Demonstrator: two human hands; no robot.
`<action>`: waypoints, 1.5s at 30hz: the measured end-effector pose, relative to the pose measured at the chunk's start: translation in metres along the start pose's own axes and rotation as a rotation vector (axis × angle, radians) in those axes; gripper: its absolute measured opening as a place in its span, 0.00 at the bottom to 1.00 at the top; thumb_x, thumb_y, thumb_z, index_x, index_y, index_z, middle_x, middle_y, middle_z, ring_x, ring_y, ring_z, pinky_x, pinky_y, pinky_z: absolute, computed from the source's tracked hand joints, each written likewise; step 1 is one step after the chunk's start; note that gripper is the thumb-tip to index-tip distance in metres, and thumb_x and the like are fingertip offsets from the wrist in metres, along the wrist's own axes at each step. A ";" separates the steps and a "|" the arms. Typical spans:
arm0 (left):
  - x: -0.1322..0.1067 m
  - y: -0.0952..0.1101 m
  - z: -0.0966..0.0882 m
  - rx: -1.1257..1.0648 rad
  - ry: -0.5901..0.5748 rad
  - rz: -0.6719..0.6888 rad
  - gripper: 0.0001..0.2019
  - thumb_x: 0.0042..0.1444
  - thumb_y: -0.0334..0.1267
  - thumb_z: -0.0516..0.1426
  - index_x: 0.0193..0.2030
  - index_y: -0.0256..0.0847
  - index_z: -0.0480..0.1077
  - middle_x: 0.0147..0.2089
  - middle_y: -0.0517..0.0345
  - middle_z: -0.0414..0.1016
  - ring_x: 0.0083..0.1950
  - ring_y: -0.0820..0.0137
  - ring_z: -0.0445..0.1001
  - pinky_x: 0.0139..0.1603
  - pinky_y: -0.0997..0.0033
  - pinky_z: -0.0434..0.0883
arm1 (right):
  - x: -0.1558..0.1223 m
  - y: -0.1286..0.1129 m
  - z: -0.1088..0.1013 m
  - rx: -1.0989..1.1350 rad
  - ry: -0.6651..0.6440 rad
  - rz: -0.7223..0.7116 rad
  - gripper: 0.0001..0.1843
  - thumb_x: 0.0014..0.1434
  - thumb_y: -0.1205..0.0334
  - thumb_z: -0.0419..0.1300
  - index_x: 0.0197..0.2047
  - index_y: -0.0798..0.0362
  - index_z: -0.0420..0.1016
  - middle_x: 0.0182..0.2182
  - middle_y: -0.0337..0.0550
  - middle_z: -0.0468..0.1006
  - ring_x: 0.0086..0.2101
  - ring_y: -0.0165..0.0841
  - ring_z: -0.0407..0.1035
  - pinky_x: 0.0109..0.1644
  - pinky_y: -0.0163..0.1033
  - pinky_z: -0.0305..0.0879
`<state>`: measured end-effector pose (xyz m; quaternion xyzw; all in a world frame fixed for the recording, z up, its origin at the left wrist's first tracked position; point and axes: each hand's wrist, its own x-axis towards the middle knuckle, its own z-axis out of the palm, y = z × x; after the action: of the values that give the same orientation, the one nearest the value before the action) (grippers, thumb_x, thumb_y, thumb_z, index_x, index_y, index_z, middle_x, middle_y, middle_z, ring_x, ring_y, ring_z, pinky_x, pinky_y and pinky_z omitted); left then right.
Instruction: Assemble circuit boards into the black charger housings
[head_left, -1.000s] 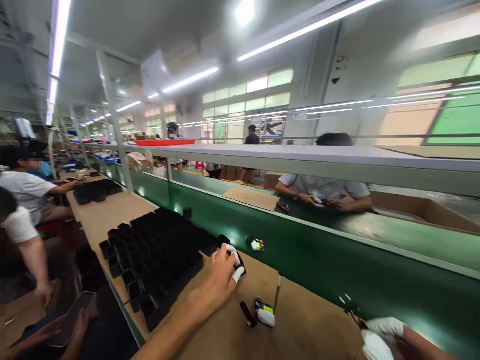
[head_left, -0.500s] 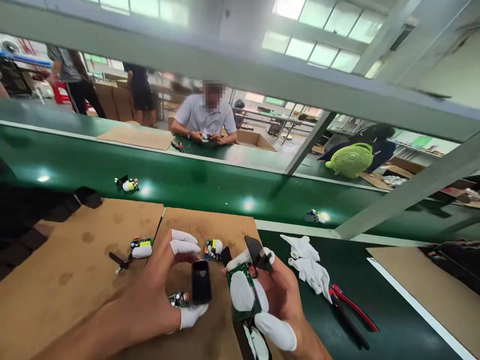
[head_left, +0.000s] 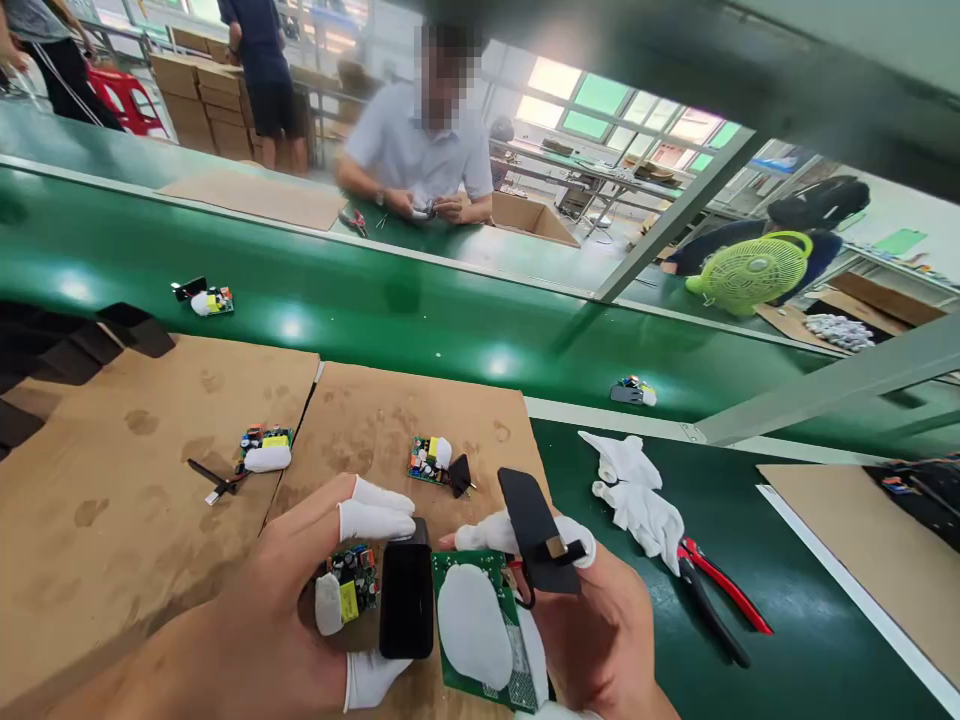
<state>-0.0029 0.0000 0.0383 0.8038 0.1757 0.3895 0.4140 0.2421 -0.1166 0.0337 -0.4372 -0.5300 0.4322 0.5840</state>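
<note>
My left hand [head_left: 262, 590], with white finger cots on its fingertips, is closed around a hollow black plastic case [head_left: 406, 610] standing on end. My right hand [head_left: 615, 620], also in finger cots, grips a green circuit board [head_left: 454, 680] with a white pad on its face. A flat black end plate [head_left: 534, 525] hangs off this board on short wires, between my right fingers. The board's left edge is right beside the case; whether they touch I cannot tell. Behind my left fingers lies another circuit board [head_left: 360, 580] with a yellow part. The right thumb is mostly cut off below.
More circuit boards [head_left: 429, 458] lie on the brown cardboard [head_left: 360, 410] and the green belt [head_left: 360, 310]. Black cases [head_left: 135, 328] sit at left. At right are a white cloth glove [head_left: 645, 515] and red-and-black pliers [head_left: 724, 590]. A person [head_left: 420, 150] works opposite, near a green fan [head_left: 757, 270].
The circuit board in my right hand has come closer to the black case, leaving little gap. The case opening has turned more toward me. My view has tilted down.
</note>
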 end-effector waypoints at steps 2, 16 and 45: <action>-0.001 0.000 -0.001 0.017 -0.017 0.011 0.36 0.55 0.32 0.76 0.67 0.55 0.71 0.55 0.52 0.85 0.52 0.58 0.88 0.48 0.64 0.89 | -0.009 0.004 -0.005 -0.008 0.036 0.058 0.62 0.34 0.43 0.93 0.71 0.42 0.78 0.63 0.61 0.83 0.59 0.67 0.83 0.58 0.64 0.87; -0.003 -0.002 0.002 0.015 0.057 0.082 0.35 0.57 0.33 0.75 0.70 0.53 0.73 0.56 0.46 0.87 0.56 0.51 0.86 0.48 0.56 0.86 | 0.014 -0.013 0.014 -0.176 -0.046 -0.145 0.41 0.48 0.54 0.90 0.64 0.38 0.87 0.54 0.48 0.88 0.49 0.51 0.86 0.50 0.46 0.87; 0.002 0.008 0.008 -0.069 0.013 0.028 0.31 0.55 0.30 0.75 0.64 0.48 0.76 0.51 0.52 0.83 0.51 0.59 0.85 0.50 0.63 0.85 | 0.002 -0.026 0.012 -0.554 -0.071 -0.070 0.47 0.49 0.57 0.89 0.70 0.44 0.83 0.65 0.55 0.84 0.66 0.60 0.79 0.68 0.54 0.82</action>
<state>0.0043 -0.0074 0.0428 0.7888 0.1533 0.4064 0.4349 0.2318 -0.1205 0.0605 -0.5463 -0.6630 0.2654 0.4376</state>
